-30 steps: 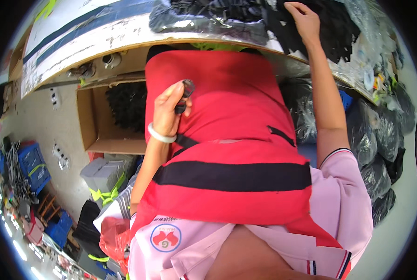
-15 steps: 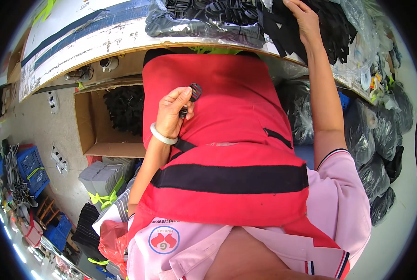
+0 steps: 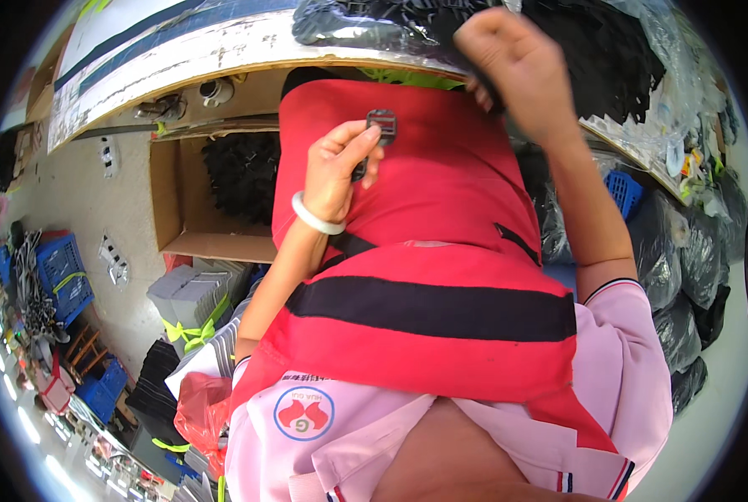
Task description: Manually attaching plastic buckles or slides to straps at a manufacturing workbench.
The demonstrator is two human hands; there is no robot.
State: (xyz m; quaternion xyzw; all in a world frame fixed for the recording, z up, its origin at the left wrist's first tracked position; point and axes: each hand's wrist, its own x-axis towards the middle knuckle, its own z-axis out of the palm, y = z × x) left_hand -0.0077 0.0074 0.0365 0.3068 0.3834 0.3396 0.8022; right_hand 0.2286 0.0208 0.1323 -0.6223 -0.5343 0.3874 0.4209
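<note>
My left hand (image 3: 339,166) is raised in front of my red apron (image 3: 424,251), fingers pinched on a small black plastic buckle (image 3: 381,124); a pale bangle circles that wrist. My right hand (image 3: 514,69) is up at the table's edge, closed on a small black piece drawn from the heap of black parts (image 3: 591,50) in clear plastic on the table (image 3: 181,58). What exactly it grips is partly hidden by the fingers.
An open cardboard box (image 3: 181,201) under the table holds more black parts. Blue crates (image 3: 60,272) and bundled grey stacks (image 3: 190,297) stand on the floor at left. Black filled bags (image 3: 692,251) pile up at right.
My left hand has lifted the buckle higher in front of the apron. My right hand has drawn back from the heap toward the table's edge with a black piece.
</note>
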